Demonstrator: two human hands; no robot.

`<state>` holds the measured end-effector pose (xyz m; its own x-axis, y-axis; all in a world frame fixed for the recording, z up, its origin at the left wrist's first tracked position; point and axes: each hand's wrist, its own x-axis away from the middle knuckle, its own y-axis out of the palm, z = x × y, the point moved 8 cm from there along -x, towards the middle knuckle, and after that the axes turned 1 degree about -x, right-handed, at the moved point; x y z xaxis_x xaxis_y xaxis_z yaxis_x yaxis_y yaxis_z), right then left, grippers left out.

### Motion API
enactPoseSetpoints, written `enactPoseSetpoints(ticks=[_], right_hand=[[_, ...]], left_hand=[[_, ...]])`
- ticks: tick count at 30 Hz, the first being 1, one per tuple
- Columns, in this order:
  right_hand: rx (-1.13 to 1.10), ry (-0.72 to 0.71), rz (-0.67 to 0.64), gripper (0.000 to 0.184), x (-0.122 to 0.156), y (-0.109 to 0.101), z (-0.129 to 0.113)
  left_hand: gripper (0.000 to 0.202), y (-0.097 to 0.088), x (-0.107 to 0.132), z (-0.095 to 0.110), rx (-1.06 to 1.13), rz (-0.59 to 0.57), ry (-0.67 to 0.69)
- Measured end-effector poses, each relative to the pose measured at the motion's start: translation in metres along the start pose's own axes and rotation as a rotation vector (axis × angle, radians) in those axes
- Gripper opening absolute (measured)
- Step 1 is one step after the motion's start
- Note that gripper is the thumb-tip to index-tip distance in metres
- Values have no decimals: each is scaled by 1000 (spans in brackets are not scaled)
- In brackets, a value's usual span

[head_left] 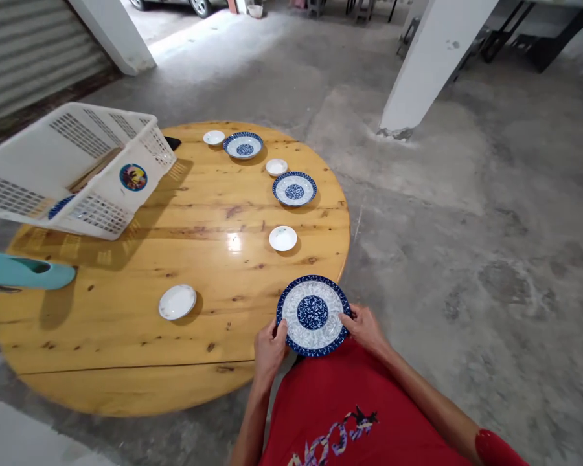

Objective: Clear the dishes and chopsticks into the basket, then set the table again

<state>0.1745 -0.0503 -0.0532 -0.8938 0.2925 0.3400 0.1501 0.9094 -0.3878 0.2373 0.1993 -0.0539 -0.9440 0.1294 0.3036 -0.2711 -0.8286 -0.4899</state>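
Observation:
Between my two hands is a blue-and-white patterned plate (313, 312), held by its rim at the near right edge of the round wooden table (223, 285). My left hand (271, 346) pinches its left side, thumb on top. On the right side of the rim, my right hand (364, 329) grips with the thumb over the edge; the fingers underneath are hidden. A small white dish (282, 239) lies just beyond the plate, and another small white dish (177, 302) sits to the left. Farther back along the edge rests a second blue-and-white plate (294, 189).
A white plastic basket (146, 155) stands on the table's left, with something blue-rimmed inside. Near it is a turquoise holder (29, 270). At the far edge lie another blue-and-white plate (243, 146) and small white dishes (276, 167). A white pillar (432, 65) rises beyond.

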Motion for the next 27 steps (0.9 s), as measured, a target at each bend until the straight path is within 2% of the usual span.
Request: enactPoseSetpoints(ticks=[3, 6, 11, 14, 18, 23, 27], right_hand=[[-7, 22, 64, 29, 9, -12, 8], [3, 8, 127, 28, 8, -23, 10], [-11, -5, 136, 28, -10, -39, 12], [-16, 14, 139, 29, -27, -60, 18], [-48, 57, 137, 31, -58, -108, 36], [-147, 96, 102, 35, -104, -189, 59], [-121, 92, 67, 36, -144, -253, 66]], left_hand=[[39, 12, 1, 2, -5, -39, 6], [37, 17, -4, 12, 0, -39, 34], [35, 28, -25, 35, 2, -42, 55], [35, 45, -41, 57, -17, -27, 74], [36, 91, -66, 98, -15, -42, 91], [35, 166, -101, 154, -15, -63, 109], [36, 217, -124, 192, -1, -16, 90]])
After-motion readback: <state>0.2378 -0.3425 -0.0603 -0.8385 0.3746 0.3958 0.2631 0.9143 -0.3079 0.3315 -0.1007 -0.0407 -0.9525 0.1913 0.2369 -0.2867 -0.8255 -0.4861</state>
